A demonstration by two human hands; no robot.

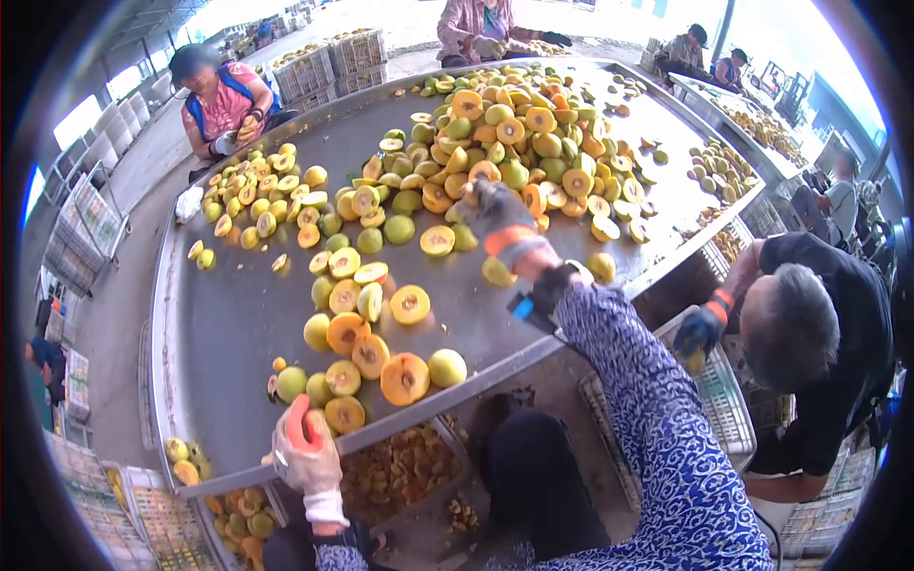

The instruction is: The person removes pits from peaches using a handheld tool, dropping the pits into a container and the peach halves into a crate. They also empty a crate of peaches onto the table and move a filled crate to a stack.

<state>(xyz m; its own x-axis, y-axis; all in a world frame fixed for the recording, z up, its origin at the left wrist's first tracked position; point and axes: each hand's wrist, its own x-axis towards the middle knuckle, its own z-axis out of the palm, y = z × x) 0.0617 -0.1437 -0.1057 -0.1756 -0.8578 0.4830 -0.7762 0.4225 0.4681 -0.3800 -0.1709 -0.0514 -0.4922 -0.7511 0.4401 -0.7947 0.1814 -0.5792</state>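
Head view: right hand stretched forward, left hand nearer.

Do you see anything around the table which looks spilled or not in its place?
Yes, two things. Small scraps appear to lie loose on the floor below the table, as if spilled. A crumpled white thing sits at the left edge, unlike the halved fruit; I cannot tell what it is.

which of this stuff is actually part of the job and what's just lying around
Seemingly in the job:
cut and whole fruit, by both gloved hands
metal table under it
right hand, at the pile
left hand, at the near edge

Probably just around:
white bundle on the table's edge
stacked crates behind
forklift, far off
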